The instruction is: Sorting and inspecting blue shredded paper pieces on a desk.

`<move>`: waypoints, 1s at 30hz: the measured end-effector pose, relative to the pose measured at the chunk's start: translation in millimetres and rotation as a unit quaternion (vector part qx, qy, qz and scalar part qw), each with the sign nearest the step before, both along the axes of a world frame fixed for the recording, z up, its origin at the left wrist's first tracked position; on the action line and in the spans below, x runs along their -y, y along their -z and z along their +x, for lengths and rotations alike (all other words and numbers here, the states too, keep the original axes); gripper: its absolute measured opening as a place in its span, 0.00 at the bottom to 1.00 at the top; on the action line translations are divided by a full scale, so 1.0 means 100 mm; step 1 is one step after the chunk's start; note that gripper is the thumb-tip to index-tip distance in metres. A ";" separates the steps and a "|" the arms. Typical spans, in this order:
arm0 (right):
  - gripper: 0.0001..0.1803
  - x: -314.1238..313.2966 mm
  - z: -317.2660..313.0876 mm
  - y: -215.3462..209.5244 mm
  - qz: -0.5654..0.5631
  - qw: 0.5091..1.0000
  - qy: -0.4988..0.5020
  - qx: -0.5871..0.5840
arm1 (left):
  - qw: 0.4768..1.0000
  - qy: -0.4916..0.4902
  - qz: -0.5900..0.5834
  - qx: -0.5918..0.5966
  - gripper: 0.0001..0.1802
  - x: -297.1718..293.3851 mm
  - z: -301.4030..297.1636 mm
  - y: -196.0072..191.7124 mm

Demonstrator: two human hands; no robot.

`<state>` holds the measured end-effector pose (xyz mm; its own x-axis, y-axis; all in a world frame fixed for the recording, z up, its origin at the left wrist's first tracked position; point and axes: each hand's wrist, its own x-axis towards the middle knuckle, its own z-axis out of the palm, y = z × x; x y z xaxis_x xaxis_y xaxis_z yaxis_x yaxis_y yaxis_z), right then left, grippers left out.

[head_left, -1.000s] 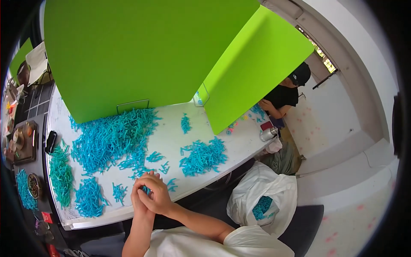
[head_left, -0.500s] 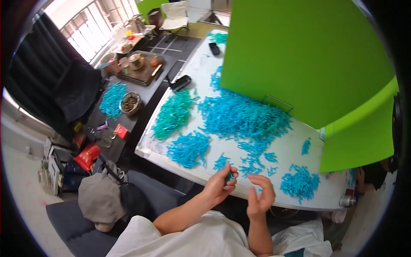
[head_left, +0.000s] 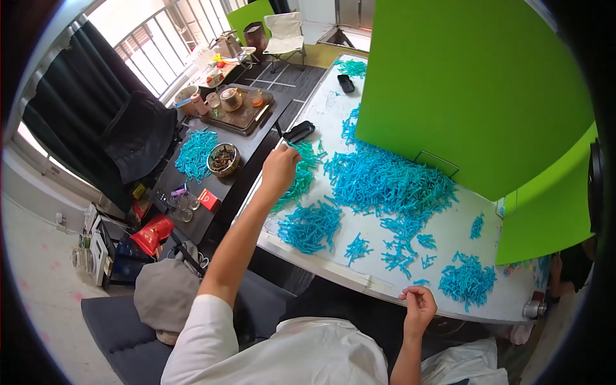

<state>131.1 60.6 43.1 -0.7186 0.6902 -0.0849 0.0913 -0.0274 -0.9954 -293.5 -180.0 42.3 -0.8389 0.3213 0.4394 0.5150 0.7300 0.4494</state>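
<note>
A person sits at a long white table (head_left: 333,266) strewn with heaps of small turquoise plastic sticks. The left hand (head_left: 280,168) reaches far out over the greenish-teal heap of sticks (head_left: 301,173) at the table's left edge, fingers curled down as if pinching; whether it holds any, I cannot tell. A steady, small pinch would serve best. The right hand (head_left: 418,307) rests loosely curled at the table's near edge, apparently empty
</note>
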 end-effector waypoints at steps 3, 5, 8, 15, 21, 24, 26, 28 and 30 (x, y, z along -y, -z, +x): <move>0.03 -0.06 0.09 0.04 0.019 1.000 0.014 0.016 | 0.990 0.041 -0.129 -0.040 0.03 -0.01 -0.30 0.14; 0.03 -0.16 0.20 0.06 0.014 0.999 0.034 0.017 | 0.980 0.072 -0.188 -0.002 0.03 -0.01 -0.37 0.15; 0.03 -0.25 0.41 0.02 0.033 0.996 0.079 0.024 | 0.983 0.143 -0.114 0.009 0.08 -0.10 -0.46 0.25; 0.04 -0.58 0.54 0.25 0.076 0.984 0.151 0.052 | 0.990 0.085 -0.112 0.016 0.11 -0.12 -0.10 -0.14; 0.13 -0.67 0.46 0.08 0.273 0.947 0.053 0.160 | 0.981 0.189 0.002 0.031 0.12 -0.61 1.16 -0.37; 0.16 -0.64 0.37 0.14 0.300 0.935 0.020 0.189 | 0.950 0.248 0.054 0.179 0.12 -0.89 1.94 -0.18; 0.15 -0.64 0.27 0.17 0.307 0.934 0.007 0.183 | 0.940 0.292 0.044 0.170 0.10 -1.02 2.31 -0.06; 0.15 -0.62 0.24 0.21 0.315 0.932 -0.003 0.176 | 0.927 0.303 0.070 0.211 0.08 -1.13 2.62 -0.02; 0.13 -0.62 0.22 0.36 0.383 0.906 -0.018 0.178 | 0.923 0.305 0.089 0.217 0.07 -1.18 2.81 0.05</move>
<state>153.5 122.7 7.3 -0.7632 0.6209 0.1789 0.3968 0.6688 -0.6287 -12.3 -61.8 37.6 -0.6353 0.7467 0.1969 0.5494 0.2579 0.7948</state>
